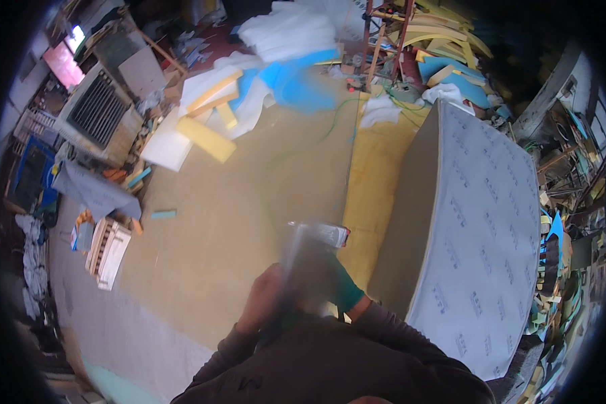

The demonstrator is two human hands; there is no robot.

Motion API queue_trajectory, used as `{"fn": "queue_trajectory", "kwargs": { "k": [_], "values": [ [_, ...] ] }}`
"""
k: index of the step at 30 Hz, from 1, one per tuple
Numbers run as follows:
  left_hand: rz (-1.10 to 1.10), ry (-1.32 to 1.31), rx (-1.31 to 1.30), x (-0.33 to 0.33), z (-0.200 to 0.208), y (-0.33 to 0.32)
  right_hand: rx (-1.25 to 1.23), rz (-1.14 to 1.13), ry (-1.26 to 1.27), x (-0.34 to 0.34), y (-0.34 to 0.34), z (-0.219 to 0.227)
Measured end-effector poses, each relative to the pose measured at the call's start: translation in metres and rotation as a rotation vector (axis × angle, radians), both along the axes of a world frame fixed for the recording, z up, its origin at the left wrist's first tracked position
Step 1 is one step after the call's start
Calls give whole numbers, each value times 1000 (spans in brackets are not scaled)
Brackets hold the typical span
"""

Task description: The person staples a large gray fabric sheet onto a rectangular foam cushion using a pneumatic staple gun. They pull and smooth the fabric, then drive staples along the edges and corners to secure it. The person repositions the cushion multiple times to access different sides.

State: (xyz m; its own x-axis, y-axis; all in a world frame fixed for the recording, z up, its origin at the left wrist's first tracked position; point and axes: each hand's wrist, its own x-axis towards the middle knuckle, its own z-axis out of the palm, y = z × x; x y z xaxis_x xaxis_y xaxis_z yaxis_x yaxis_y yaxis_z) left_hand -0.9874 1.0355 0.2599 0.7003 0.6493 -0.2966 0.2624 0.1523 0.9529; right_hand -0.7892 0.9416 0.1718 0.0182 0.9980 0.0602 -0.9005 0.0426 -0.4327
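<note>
In front of my chest I hold a silvery, gun-like tool (323, 233) with a red and dark end; a smeared patch of the picture hides its lower part and its exact kind. My right hand (343, 286), in a green glove, is closed round its lower right side. My bare left hand (262, 296) is closed against the left side, its fingertips lost in the blur. To my right stands a large box-shaped piece (478, 236) covered in pale grey printed fabric, with a brown side facing the floor's middle.
A yellow board (377, 161) lies beside the fabric-covered piece. Yellow foam blocks (207, 139), white sheets and blue foam (296, 81) lie ahead. A thin green hose (333, 124) crosses the brown floor. On the left are an air cooler (101, 114) and a slatted wooden piece (108, 252). Foam scraps line the right edge.
</note>
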Motion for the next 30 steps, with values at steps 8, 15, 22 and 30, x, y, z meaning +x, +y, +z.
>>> {"fn": "queue_trajectory", "kwargs": {
  "k": [8,15,22,30],
  "values": [
    [-226,-138,260,194,-45,186,-339,-477,-388,148,163,-28],
    [-522,-175,205,381,1,310,-509,-789,196,287,279,63],
    [-512,-61,208,585,-16,388,-318,-777,409,501,358,-24],
    [-453,-44,430,781,5,462,-241,-793,-57,736,444,-57]
  ]
}}
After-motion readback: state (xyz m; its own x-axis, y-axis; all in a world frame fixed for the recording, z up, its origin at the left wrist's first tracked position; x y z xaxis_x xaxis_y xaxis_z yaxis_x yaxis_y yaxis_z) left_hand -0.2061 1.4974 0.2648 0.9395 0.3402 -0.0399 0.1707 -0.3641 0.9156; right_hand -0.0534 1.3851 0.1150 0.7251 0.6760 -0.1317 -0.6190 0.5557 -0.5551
